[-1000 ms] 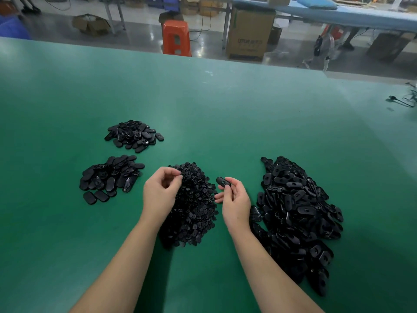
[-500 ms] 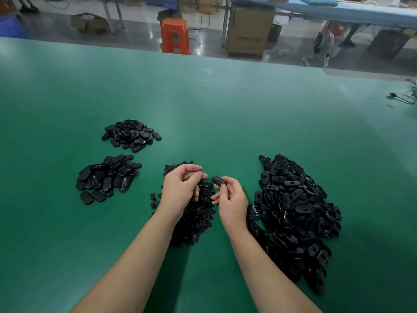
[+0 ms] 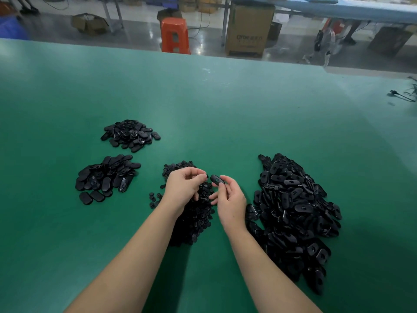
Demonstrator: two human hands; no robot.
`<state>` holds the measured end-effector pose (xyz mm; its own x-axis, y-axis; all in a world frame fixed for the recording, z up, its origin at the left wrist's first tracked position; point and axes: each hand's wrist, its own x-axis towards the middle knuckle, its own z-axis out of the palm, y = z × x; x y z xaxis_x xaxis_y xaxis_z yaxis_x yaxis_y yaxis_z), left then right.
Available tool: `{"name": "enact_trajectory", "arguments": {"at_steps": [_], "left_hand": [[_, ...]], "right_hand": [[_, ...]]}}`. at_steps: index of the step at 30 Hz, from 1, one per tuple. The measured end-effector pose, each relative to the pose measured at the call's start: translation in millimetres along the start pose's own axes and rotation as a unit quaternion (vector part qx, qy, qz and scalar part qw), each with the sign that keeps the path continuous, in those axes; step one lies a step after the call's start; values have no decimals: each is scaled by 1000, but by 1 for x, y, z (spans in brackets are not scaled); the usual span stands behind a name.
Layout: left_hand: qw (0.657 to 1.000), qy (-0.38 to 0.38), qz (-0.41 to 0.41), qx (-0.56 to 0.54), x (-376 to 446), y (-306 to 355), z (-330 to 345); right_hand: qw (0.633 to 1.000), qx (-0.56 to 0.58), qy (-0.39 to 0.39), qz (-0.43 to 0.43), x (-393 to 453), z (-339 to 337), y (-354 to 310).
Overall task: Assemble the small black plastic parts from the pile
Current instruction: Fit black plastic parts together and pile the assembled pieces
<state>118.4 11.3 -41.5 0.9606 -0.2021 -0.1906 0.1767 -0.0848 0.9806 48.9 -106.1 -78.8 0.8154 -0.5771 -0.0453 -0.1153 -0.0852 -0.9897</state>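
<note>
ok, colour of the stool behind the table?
Orange stool, clearest in the head view, beyond the green table.

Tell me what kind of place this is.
Probably a factory assembly floor: sorted heaps of small black plastic parts on a wide green work table, with brown cardboard cartons and an orange plastic stool on the concrete floor beyond.
</note>
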Motion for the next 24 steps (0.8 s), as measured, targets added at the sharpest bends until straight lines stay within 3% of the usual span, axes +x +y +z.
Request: {"name": "enact_trajectory", "arguments": {"at_steps": [9,16,24], "left_hand": [[995,-7,-16,96,3,5,22],[971,6,24,239,3,7,26],[951,-6,29,307,2,14,29]], "right_hand": [[1000,-25,9,-8,1,-2,3],[999,-50,6,-12,2,-2,4],[997,-74,9,-29,3,-2,4]]}}
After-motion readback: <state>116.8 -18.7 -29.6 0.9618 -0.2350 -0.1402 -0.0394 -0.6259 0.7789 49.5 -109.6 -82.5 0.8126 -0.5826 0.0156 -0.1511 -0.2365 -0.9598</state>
